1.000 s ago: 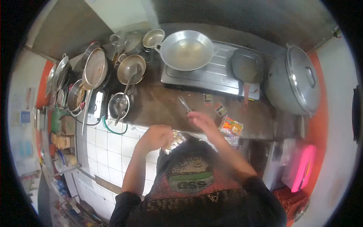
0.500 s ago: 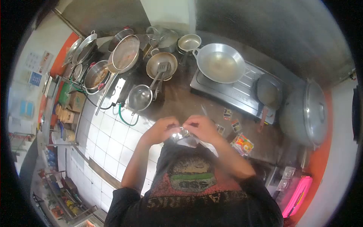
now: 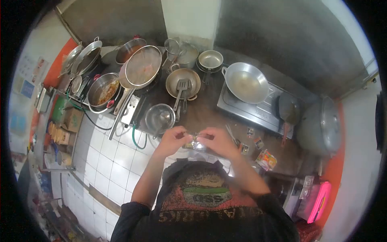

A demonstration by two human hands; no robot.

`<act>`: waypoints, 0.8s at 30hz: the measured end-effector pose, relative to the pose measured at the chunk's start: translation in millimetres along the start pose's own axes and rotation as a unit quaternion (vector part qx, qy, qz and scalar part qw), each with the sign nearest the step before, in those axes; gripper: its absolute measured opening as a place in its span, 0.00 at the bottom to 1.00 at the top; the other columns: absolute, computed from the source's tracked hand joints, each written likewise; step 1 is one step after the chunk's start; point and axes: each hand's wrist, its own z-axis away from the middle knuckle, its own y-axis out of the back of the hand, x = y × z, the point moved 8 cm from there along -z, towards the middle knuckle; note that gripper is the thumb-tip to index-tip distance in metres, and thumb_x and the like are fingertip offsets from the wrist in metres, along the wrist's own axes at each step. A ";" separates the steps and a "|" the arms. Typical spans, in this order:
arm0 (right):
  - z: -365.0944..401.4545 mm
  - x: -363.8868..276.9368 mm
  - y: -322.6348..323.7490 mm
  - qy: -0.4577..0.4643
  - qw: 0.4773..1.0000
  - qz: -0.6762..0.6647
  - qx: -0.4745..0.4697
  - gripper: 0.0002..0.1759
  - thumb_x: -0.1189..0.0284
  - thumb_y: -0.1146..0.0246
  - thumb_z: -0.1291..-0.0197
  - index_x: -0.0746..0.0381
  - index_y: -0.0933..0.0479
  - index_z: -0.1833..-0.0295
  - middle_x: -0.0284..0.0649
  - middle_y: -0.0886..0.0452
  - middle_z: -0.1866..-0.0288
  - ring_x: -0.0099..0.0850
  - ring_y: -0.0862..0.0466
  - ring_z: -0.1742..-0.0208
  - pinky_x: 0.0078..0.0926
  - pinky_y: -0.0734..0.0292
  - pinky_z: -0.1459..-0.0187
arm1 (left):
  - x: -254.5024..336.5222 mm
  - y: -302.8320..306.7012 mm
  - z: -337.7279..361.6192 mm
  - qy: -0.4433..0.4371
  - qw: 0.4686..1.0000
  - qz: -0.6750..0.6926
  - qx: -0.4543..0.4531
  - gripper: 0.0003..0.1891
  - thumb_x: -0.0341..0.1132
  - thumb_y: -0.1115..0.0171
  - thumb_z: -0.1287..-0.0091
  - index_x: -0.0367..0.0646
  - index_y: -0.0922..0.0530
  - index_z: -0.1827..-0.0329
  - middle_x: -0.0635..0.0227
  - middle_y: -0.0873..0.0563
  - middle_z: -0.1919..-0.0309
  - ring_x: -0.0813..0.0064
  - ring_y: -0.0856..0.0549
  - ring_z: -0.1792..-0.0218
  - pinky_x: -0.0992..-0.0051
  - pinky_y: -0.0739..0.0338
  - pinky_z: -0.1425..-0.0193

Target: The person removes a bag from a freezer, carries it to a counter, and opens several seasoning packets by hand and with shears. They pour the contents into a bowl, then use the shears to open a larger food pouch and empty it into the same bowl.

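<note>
Between my two hands, in front of my chest, is a small shiny silver packet [image 3: 194, 144]. My left hand [image 3: 175, 140] pinches its left side, and the fingers of my right hand [image 3: 212, 140] are closed on its right side. The fingertips are close together at its top edge. To the right on the dark counter [image 3: 205, 111] lie a few small sachets [image 3: 258, 142] and an orange and white food packet [image 3: 266, 160].
A wide pan [image 3: 246, 82] rests on the steel stove [image 3: 258, 115], beside a small dark pan [image 3: 289, 108]. A large lidded pot [image 3: 318, 127] stands at right. A strainer bowl [image 3: 160, 118], a wok with spatula [image 3: 183, 76] and a large sieve [image 3: 143, 66] are at left.
The view has shifted, so the counter and stove appear lower. Both hands still grip the silver packet, with their fingertips now at its upper edge.
</note>
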 end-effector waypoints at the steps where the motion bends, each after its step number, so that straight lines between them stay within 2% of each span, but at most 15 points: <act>1: -8.2 -0.9 -7.6 0.007 1.000 0.023 -0.001 0.13 0.67 0.32 0.41 0.67 0.16 0.59 0.37 0.16 0.66 0.24 0.20 0.68 0.24 0.26 0.64 | -5.0 9.3 -3.1 0.001 1.000 0.020 -0.009 0.07 0.32 0.31 0.37 0.41 0.21 0.66 0.77 0.19 0.71 0.89 0.24 0.68 0.84 0.31 0.65; 3: -21.1 -4.5 -19.9 0.015 0.999 0.042 0.027 0.13 0.66 0.32 0.41 0.67 0.16 0.59 0.38 0.17 0.67 0.24 0.21 0.68 0.24 0.27 0.65 | -11.6 26.3 -8.9 0.005 0.998 0.056 -0.028 0.07 0.33 0.33 0.36 0.42 0.21 0.60 0.74 0.18 0.66 0.86 0.20 0.63 0.82 0.27 0.61; 4: -25.7 -6.9 -24.5 0.016 0.998 0.037 0.054 0.13 0.66 0.32 0.41 0.67 0.16 0.60 0.38 0.17 0.68 0.24 0.21 0.68 0.24 0.27 0.65 | -12.1 28.0 -9.4 0.019 0.982 0.185 -0.041 0.09 0.34 0.34 0.35 0.42 0.23 0.56 0.72 0.18 0.61 0.83 0.20 0.59 0.79 0.26 0.57; 6: -33.6 -9.0 -30.2 0.012 0.992 0.021 0.126 0.13 0.67 0.32 0.41 0.67 0.16 0.60 0.37 0.18 0.69 0.24 0.21 0.69 0.24 0.28 0.66 | -11.0 21.5 -6.5 0.053 0.899 0.429 -0.067 0.14 0.36 0.36 0.34 0.43 0.25 0.48 0.69 0.18 0.53 0.76 0.19 0.50 0.73 0.23 0.49; 7: -35.5 -8.1 -32.3 0.006 0.985 0.010 0.170 0.13 0.67 0.32 0.41 0.68 0.16 0.60 0.37 0.18 0.69 0.24 0.21 0.69 0.24 0.28 0.66 | -25.2 23.5 -11.4 0.049 0.886 0.454 -0.082 0.22 0.39 0.37 0.35 0.42 0.30 0.40 0.64 0.20 0.44 0.68 0.21 0.41 0.64 0.24 0.40; 10: -34.1 -7.8 -44.0 -0.027 0.966 -0.009 0.257 0.12 0.68 0.33 0.40 0.68 0.16 0.61 0.37 0.18 0.70 0.23 0.21 0.69 0.23 0.29 0.66 | -43.8 15.1 -20.5 0.028 0.867 0.491 -0.086 0.23 0.39 0.36 0.36 0.40 0.29 0.40 0.63 0.20 0.43 0.68 0.21 0.41 0.63 0.24 0.41; 14: -36.4 7.2 -57.9 -0.033 0.943 -0.048 0.326 0.11 0.70 0.33 0.40 0.69 0.16 0.61 0.37 0.19 0.70 0.22 0.21 0.69 0.20 0.29 0.66 | -56.4 9.6 -29.1 0.099 0.887 0.448 -0.056 0.19 0.37 0.40 0.34 0.39 0.27 0.42 0.64 0.19 0.49 0.68 0.20 0.45 0.61 0.26 0.40; 15: -35.8 8.5 -59.7 -0.036 0.941 -0.054 0.331 0.10 0.71 0.33 0.41 0.69 0.16 0.61 0.37 0.19 0.70 0.22 0.21 0.69 0.20 0.28 0.66 | -47.0 8.1 -26.6 0.132 0.878 0.460 -0.034 0.16 0.34 0.42 0.35 0.40 0.25 0.45 0.65 0.19 0.51 0.69 0.20 0.48 0.62 0.26 0.42; 18: -36.7 14.8 -63.1 -0.039 0.935 -0.071 0.345 0.10 0.72 0.32 0.41 0.69 0.16 0.60 0.36 0.19 0.70 0.21 0.21 0.68 0.19 0.27 0.64 | -59.2 14.0 -30.0 0.134 0.875 0.465 0.027 0.13 0.31 0.44 0.36 0.41 0.25 0.49 0.66 0.19 0.51 0.68 0.19 0.49 0.63 0.25 0.44; 21: -42.6 30.8 -71.6 -0.032 0.940 -0.077 0.332 0.11 0.73 0.32 0.41 0.69 0.17 0.56 0.36 0.19 0.67 0.22 0.20 0.65 0.19 0.26 0.63 | -75.1 17.4 -35.6 0.146 0.869 0.472 0.026 0.12 0.30 0.44 0.38 0.42 0.25 0.51 0.66 0.19 0.53 0.67 0.20 0.49 0.61 0.27 0.41; 24: -41.5 41.1 -56.5 0.003 0.951 -0.062 0.304 0.13 0.71 0.33 0.39 0.66 0.18 0.51 0.37 0.18 0.62 0.25 0.19 0.62 0.22 0.25 0.61 | -85.7 26.9 -43.8 0.116 0.879 0.460 0.046 0.12 0.30 0.44 0.38 0.41 0.25 0.51 0.65 0.19 0.53 0.66 0.20 0.49 0.61 0.28 0.39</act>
